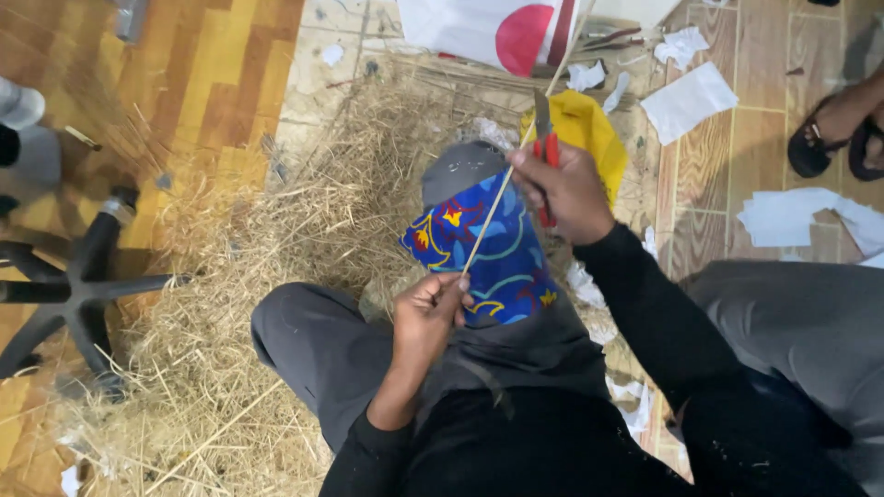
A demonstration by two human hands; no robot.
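Straw-heaped floor around stick

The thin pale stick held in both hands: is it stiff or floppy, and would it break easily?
The thin stick looks fairly stiff: it stays straight between the left hand and the right hand. It is probably light, being so slender. It may snap or split easily, especially near the red-handled knife held against it.

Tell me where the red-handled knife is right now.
In the head view, the red-handled knife is upper centre, gripped in the right hand with its blade against the thin stick, in front of the yellow cloth.
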